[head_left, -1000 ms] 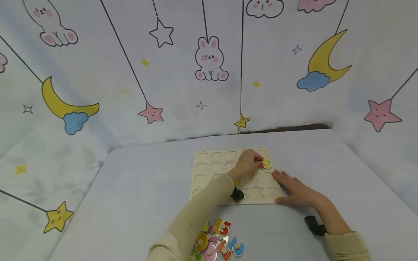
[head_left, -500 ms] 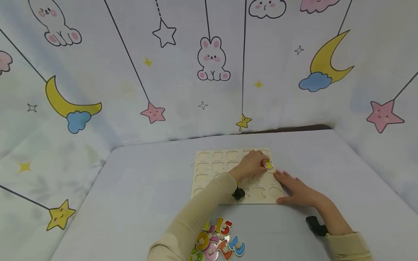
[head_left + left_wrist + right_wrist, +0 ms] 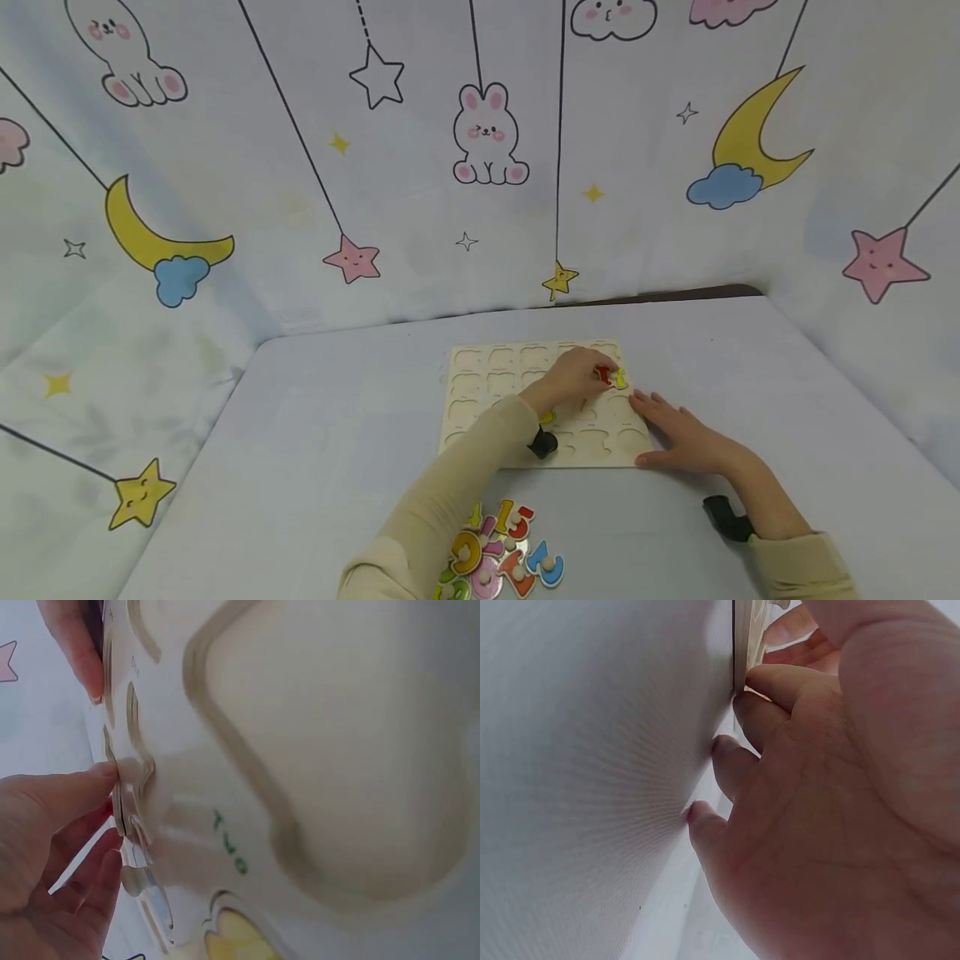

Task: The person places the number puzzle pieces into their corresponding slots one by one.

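Observation:
A pale wooden number puzzle board with shaped recesses lies on the white table. Over its upper right part, my left hand pinches a number puzzle piece with red and yellow digits. The left wrist view shows the thumb and fingers of that hand at the piece's thin edge, close over the board. My right hand lies with fingers spread along the board's right edge; in the right wrist view its fingertips touch the board's side. A yellow piece sits in a recess near the word TWO.
Several coloured number pieces with round knobs form a pile in front of the board, partly behind the left sleeve. A white cloth printed with stars, moons and rabbits stands behind the table.
The left hand shifts slightly right, then a little back left, with the piece turning a bit so its red and yellow digits show more clearly. The right hand keeps its place.

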`<action>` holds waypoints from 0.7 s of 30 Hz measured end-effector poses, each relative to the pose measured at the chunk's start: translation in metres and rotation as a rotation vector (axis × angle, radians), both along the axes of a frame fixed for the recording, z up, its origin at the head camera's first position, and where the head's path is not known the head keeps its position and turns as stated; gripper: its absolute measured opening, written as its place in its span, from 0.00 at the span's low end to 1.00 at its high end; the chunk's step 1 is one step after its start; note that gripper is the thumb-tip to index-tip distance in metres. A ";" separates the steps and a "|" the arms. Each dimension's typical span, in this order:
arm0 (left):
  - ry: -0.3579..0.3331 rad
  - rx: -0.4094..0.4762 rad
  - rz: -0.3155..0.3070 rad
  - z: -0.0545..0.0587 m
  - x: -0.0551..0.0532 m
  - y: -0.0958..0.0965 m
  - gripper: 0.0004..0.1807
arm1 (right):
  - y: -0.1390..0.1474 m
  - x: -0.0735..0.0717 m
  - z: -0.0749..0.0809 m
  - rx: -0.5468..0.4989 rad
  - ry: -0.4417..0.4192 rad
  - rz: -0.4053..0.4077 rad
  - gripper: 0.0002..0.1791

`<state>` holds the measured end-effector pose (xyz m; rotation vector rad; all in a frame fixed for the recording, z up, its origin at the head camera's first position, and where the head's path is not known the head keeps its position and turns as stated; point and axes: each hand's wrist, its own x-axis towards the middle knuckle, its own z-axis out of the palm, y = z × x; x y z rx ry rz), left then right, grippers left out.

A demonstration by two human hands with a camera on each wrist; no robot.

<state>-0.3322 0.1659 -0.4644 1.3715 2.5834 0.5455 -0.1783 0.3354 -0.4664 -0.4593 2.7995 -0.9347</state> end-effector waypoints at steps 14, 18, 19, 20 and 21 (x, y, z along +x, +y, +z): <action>0.152 -0.288 -0.047 0.011 0.019 -0.005 0.26 | -0.002 -0.002 -0.002 0.005 -0.019 -0.004 0.54; 0.112 -0.366 -0.054 0.014 0.027 -0.020 0.28 | -0.001 -0.003 -0.004 0.006 -0.017 0.005 0.53; 0.127 -0.397 -0.070 0.015 0.031 -0.026 0.28 | 0.000 -0.003 -0.004 0.012 -0.014 0.008 0.53; 0.150 -0.419 -0.094 0.017 0.036 -0.034 0.29 | 0.000 -0.004 -0.004 0.015 -0.013 0.008 0.53; 0.180 -0.435 -0.121 0.020 0.041 -0.042 0.28 | 0.001 -0.004 -0.004 0.018 -0.007 0.010 0.53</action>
